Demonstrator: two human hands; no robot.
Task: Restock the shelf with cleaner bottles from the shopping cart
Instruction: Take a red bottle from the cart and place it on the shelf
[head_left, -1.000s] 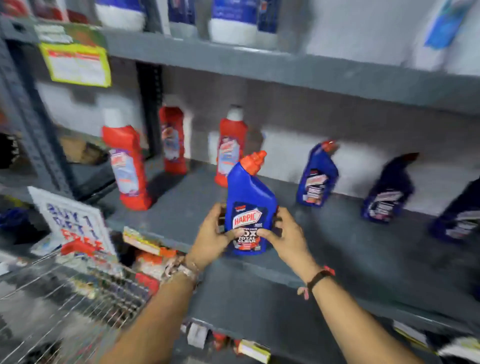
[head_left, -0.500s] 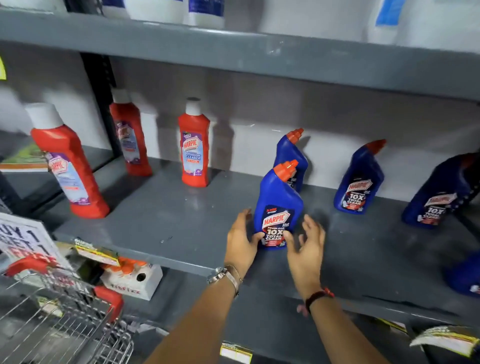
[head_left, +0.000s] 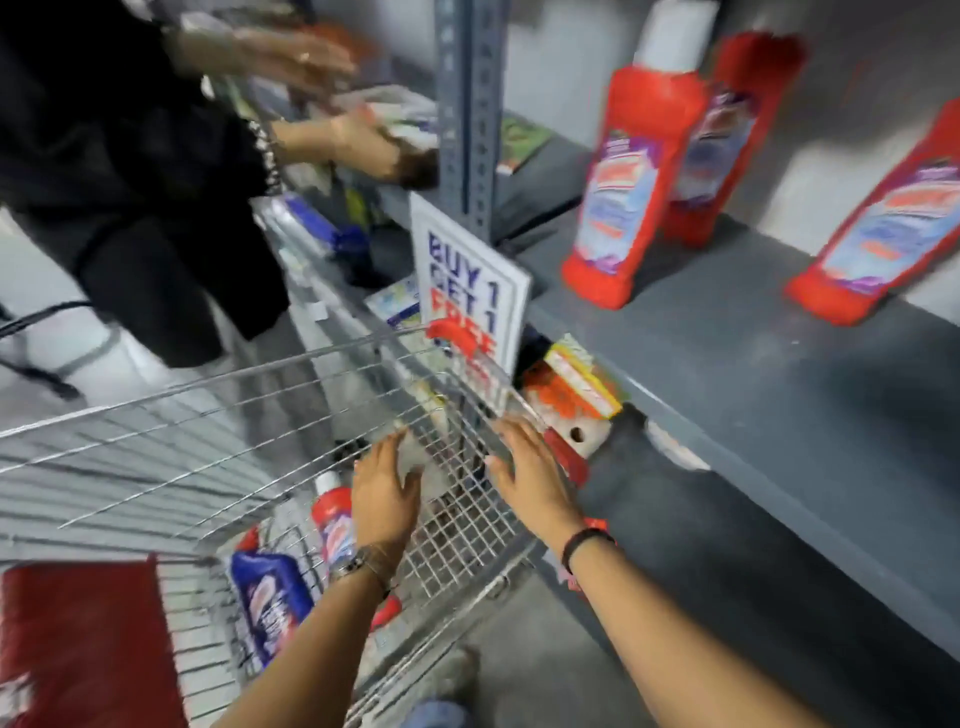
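Note:
My left hand (head_left: 384, 493) and my right hand (head_left: 530, 478) hover, fingers spread and holding nothing, over the near corner of the wire shopping cart (head_left: 218, 415). In the cart lie a red cleaner bottle with a white cap (head_left: 335, 519), just left of my left wrist, and a blue cleaner bottle (head_left: 270, 597) further left. Three red cleaner bottles (head_left: 623, 182) stand on the grey shelf (head_left: 727, 374) at the upper right.
Another person in black (head_left: 130, 156) stands at the upper left, both hands on goods at the neighbouring shelf. A "Buy 1 Get 1 Free" sign (head_left: 462, 291) hangs by the shelf post (head_left: 467, 104). A red panel (head_left: 78, 639) fills the bottom-left corner.
My hands have let go of the blue bottle, which stayed on the shelf. My view swung left and down, and both hands moved over the cart.

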